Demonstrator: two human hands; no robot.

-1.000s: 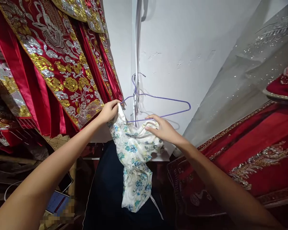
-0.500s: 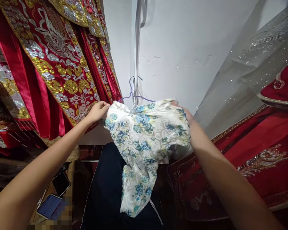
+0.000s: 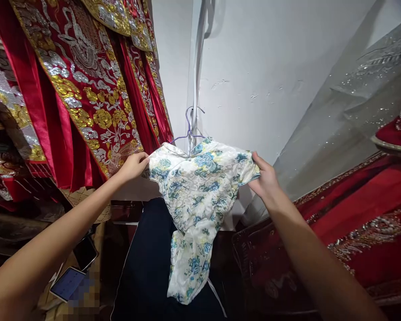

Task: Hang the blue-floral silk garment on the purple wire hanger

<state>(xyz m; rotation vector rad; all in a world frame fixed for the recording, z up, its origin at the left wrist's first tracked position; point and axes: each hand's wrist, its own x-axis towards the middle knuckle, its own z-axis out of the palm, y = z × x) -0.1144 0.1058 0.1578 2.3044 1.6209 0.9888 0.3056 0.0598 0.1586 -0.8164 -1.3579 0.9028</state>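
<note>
A small white dress with a blue and green flower print (image 3: 197, 191) hangs on a purple wire hanger (image 3: 189, 127), whose hook sits against the white wall. Only the hook and neck of the hanger show; the dress covers its bar. My left hand (image 3: 135, 164) pinches the dress's left shoulder. My right hand (image 3: 265, 180) grips the right sleeve edge. The skirt part hangs down between my arms.
Red garments with gold and silver embroidery (image 3: 87, 84) hang close on the left. More red embroidered cloth (image 3: 361, 214) and silvery sheer fabric (image 3: 354, 98) lie on the right. A dark garment (image 3: 147, 267) hangs below the dress. Two phones (image 3: 68, 281) lie at lower left.
The dress was bunched below the bare hanger bar; it now sits spread over the hanger. My right hand moved right and now holds the sleeve edge. My left hand stays at the left shoulder.
</note>
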